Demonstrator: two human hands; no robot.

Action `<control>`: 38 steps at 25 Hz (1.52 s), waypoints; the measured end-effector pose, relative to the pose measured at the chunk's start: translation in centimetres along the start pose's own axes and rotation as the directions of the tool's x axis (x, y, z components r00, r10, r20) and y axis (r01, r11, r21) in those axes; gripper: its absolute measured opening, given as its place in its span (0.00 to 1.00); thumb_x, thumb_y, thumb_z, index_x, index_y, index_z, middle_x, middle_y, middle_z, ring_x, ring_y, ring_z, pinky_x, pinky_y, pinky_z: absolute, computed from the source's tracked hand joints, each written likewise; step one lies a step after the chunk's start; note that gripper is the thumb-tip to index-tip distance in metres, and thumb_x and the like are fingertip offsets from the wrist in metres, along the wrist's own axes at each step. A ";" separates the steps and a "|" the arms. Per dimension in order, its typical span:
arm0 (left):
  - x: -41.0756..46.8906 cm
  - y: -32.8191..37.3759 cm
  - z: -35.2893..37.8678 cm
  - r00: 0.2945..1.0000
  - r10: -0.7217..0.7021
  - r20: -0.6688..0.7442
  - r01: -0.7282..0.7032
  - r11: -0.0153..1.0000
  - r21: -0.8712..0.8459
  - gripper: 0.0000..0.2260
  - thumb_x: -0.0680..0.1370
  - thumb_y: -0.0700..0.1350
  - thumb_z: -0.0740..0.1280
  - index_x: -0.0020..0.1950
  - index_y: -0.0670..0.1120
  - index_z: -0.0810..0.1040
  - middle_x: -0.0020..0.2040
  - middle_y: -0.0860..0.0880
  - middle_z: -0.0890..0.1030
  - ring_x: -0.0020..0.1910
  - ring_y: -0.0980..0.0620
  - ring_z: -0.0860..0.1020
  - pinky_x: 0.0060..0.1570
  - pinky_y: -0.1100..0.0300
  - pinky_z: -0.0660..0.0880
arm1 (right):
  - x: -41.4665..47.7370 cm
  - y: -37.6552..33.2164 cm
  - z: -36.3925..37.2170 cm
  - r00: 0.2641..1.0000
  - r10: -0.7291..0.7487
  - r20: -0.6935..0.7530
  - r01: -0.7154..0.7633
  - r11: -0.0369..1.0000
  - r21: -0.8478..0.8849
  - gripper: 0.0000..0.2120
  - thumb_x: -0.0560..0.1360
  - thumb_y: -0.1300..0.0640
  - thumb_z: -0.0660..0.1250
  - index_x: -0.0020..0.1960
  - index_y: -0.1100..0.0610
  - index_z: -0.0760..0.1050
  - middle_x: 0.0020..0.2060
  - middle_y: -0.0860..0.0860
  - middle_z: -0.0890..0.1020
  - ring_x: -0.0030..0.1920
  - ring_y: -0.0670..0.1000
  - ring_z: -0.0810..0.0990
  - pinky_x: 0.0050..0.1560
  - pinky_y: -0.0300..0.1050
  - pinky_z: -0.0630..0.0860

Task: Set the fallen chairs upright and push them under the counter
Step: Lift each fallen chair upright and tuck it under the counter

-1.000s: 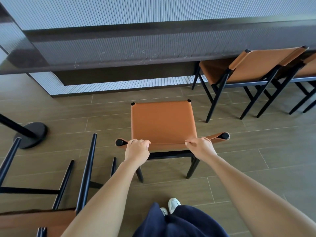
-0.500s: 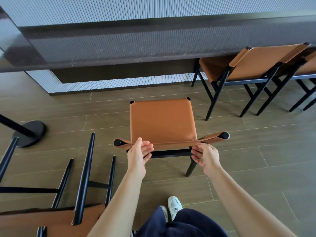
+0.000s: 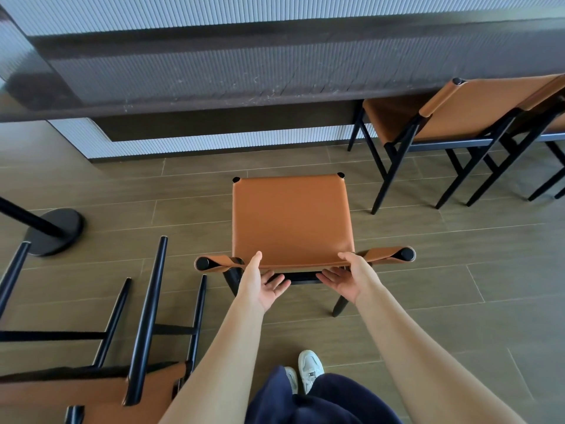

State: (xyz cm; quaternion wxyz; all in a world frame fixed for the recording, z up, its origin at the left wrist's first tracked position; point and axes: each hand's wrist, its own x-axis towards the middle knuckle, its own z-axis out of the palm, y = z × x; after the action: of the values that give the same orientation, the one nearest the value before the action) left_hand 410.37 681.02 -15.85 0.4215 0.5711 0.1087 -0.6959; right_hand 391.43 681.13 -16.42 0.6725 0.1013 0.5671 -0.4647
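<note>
An upright chair [image 3: 290, 218] with a tan leather seat and black legs stands on the floor in front of the dark counter [image 3: 244, 68], a short way out from it. My left hand [image 3: 263, 283] and my right hand [image 3: 351, 276] are both open, palms turned inward, just behind the chair's backrest; the thumbs are at its top edge. A fallen chair [image 3: 91, 390] lies on its side at the lower left, black legs pointing away from me.
Two more tan chairs [image 3: 458, 108] stand tucked under the counter at the right. A black post with a round base [image 3: 55, 231] is at the left. Wood-look floor tiles lie all around. My feet in white shoes [image 3: 308, 371] are behind the chair.
Both hands gripped the top of the backrest a second ago; they have let go and opened, and now hover just behind it. The chair has hardly moved.
</note>
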 end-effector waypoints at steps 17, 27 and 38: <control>3.6 2.7 3.8 0.993 0.103 -0.049 -0.108 0.988 -0.114 0.19 0.75 0.42 0.71 0.64 0.41 0.71 0.58 0.35 0.76 0.55 0.33 0.78 0.41 0.38 0.80 | 3.1 -3.1 2.8 0.996 -0.068 -0.057 0.073 0.993 0.096 0.20 0.75 0.75 0.56 0.66 0.67 0.67 0.59 0.69 0.76 0.53 0.70 0.78 0.47 0.69 0.79; 4.3 9.0 8.9 0.988 0.153 0.028 -0.150 0.986 -0.070 0.08 0.76 0.29 0.62 0.55 0.33 0.73 0.52 0.32 0.76 0.36 0.29 0.81 0.40 0.38 0.80 | 4.5 -9.0 9.6 0.994 -0.079 -0.073 0.082 0.996 0.028 0.23 0.73 0.76 0.57 0.67 0.66 0.64 0.56 0.68 0.75 0.52 0.69 0.78 0.49 0.68 0.79; 4.3 14.2 14.0 0.972 0.202 0.122 -0.199 0.979 -0.040 0.15 0.75 0.27 0.60 0.62 0.32 0.69 0.56 0.27 0.74 0.44 0.25 0.80 0.43 0.40 0.81 | 5.8 -14.0 15.2 0.990 -0.142 -0.010 0.142 0.990 -0.003 0.23 0.73 0.77 0.56 0.66 0.67 0.63 0.51 0.70 0.74 0.49 0.73 0.78 0.48 0.70 0.78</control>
State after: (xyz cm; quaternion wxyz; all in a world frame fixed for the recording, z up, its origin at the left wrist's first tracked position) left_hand 410.67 661.33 -10.46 0.5034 0.5286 0.0332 -0.6827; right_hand 390.79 660.43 -10.78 0.6350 0.0621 0.5767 -0.5103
